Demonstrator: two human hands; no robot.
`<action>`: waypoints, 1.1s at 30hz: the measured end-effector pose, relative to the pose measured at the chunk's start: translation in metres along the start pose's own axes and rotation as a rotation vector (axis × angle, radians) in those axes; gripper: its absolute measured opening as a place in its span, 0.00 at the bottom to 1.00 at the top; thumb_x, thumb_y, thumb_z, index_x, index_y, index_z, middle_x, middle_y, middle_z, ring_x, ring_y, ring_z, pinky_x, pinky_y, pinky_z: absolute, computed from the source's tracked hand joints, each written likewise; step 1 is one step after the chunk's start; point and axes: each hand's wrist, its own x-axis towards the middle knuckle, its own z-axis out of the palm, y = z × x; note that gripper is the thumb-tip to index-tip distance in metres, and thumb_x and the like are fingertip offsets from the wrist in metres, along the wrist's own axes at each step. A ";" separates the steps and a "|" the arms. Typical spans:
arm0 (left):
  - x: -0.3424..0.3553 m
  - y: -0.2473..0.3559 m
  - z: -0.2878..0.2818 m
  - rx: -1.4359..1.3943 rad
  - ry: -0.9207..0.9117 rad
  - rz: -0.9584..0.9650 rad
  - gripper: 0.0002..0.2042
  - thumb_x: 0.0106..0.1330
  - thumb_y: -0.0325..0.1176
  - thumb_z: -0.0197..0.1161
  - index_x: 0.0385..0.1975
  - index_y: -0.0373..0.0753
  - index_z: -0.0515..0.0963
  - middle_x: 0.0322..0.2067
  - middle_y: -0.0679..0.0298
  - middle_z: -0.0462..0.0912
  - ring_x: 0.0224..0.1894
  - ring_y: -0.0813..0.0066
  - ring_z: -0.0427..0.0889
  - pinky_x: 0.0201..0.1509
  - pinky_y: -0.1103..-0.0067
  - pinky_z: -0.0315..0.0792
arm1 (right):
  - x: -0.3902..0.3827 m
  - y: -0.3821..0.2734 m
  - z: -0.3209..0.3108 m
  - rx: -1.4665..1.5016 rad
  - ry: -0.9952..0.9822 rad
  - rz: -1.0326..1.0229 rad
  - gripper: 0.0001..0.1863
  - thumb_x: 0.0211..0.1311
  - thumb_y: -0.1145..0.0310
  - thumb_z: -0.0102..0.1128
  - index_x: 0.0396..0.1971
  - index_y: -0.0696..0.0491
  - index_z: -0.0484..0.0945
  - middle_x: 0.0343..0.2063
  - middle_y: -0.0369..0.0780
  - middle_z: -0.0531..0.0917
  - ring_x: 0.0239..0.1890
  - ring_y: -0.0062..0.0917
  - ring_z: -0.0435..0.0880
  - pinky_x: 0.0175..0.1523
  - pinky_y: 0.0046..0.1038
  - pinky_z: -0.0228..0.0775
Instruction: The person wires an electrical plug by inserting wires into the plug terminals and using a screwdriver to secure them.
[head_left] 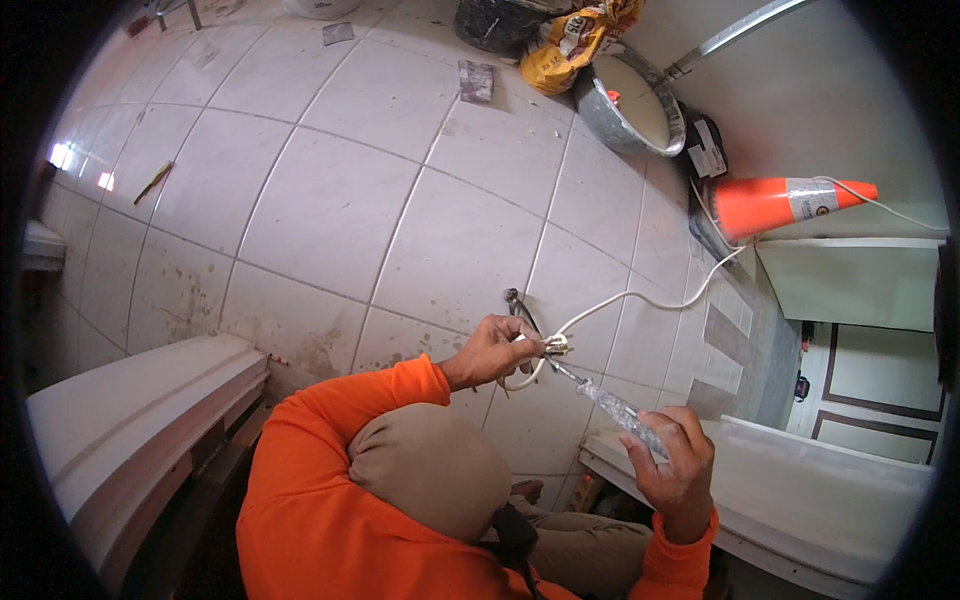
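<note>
My left hand pinches a small white electrical fitting with brass-coloured metal parts, perhaps a plug or socket. A white cable loops around beneath it and runs off to the right. In my right hand is a screwdriver with a clear, dirty handle. Its shaft points up and left, and the tip meets or nearly meets the fitting; exact contact is too small to tell. Just beyond my left fingers lies a dark metal tool, partly hidden by the hand, its kind unclear.
An orange traffic cone lies on its side at the right, with cable by it. Behind stand a grey tub of pale liquid, a yellow bag and a black bucket. White panels flank me on stained floor tiles.
</note>
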 end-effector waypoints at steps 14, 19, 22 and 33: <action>-0.001 0.002 0.002 0.058 0.017 0.023 0.06 0.65 0.31 0.67 0.32 0.36 0.81 0.19 0.68 0.80 0.16 0.88 0.68 0.18 0.85 0.59 | 0.002 -0.003 -0.003 -0.026 -0.009 -0.046 0.18 0.53 0.70 0.76 0.40 0.61 0.80 0.33 0.47 0.82 0.30 0.34 0.86 0.28 0.30 0.80; 0.000 -0.001 -0.001 0.099 0.008 0.046 0.06 0.65 0.32 0.67 0.33 0.36 0.82 0.20 0.68 0.81 0.17 0.87 0.70 0.19 0.84 0.62 | 0.002 -0.002 -0.002 -0.017 -0.009 -0.036 0.17 0.53 0.70 0.76 0.39 0.61 0.80 0.33 0.47 0.82 0.30 0.35 0.86 0.28 0.30 0.80; -0.002 0.003 0.001 0.098 0.015 0.052 0.07 0.64 0.32 0.68 0.32 0.35 0.82 0.20 0.68 0.80 0.17 0.87 0.69 0.19 0.84 0.61 | 0.002 -0.003 -0.002 -0.016 -0.013 -0.023 0.17 0.53 0.71 0.76 0.40 0.60 0.80 0.33 0.47 0.82 0.30 0.35 0.87 0.28 0.30 0.80; -0.003 0.006 -0.001 0.136 -0.005 0.055 0.08 0.64 0.33 0.69 0.32 0.33 0.82 0.22 0.67 0.82 0.21 0.86 0.74 0.23 0.83 0.65 | 0.002 -0.005 0.001 0.028 -0.008 0.046 0.15 0.50 0.75 0.75 0.37 0.62 0.80 0.33 0.49 0.82 0.30 0.38 0.86 0.33 0.33 0.78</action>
